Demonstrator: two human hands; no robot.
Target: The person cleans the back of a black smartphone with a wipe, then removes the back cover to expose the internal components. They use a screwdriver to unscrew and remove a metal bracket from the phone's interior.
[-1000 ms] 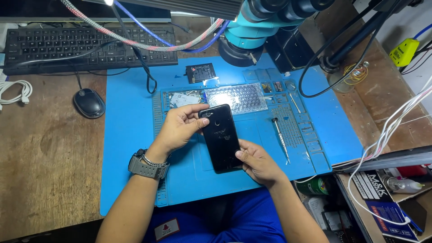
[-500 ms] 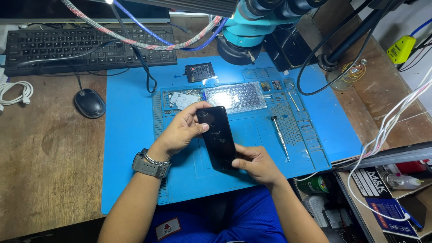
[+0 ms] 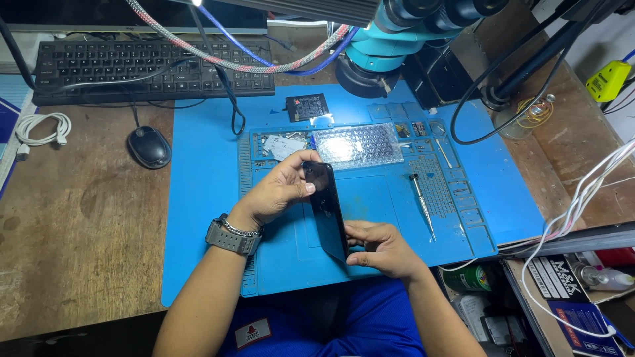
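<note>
one wooden bench (image 3: 79,231) carries everything, and on it lies one blue work mat (image 3: 205,218), the landmark here. behind the mat's far left edge sits one black keyboard (image 3: 152,66), and over the mat's far edge hangs one teal microscope (image 3: 397,39). above the middle of the mat one black phone (image 3: 329,208) is held tilted up on its long edge, lifted off the mat's surface. two hands are on it: the left hand (image 3: 281,192) is wrapped round the phone's far end, thumb on the near face and fingers curled behind, and the right hand (image 3: 380,248) pinches the near end, fingers closed on the lower corner. one grey watch (image 3: 233,235) sits on the left wrist. off the mat's left edge rests one black mouse (image 3: 149,147), with one coiled white cable (image 3: 43,129) further left. on the mat's far part lie one clear ridged tray (image 3: 357,145) and one small dark square part (image 3: 307,106); right of the phone lies one thin screwdriver (image 3: 422,205).
</note>
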